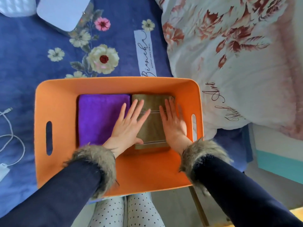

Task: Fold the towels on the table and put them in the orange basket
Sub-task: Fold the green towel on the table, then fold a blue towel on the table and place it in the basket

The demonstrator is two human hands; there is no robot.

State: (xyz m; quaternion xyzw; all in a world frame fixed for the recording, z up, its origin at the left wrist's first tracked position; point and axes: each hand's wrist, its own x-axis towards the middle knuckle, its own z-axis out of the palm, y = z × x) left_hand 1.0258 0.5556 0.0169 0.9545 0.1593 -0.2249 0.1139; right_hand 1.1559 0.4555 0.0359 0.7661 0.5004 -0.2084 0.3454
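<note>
The orange basket sits in front of me on a blue floral cloth. Inside it lie two folded towels side by side: a purple towel on the left and an olive-brown striped towel on the right. My left hand lies flat with straight fingers across the seam between the two towels. On the right part of the brown towel my right hand presses flat, fingers straight. Both wrists wear dark sleeves with fur cuffs.
A white quilt with red flowers is bunched to the right of the basket. A white cable and charger lie at the left. A pale box sits at the top left. A teal-edged piece of furniture stands at the right.
</note>
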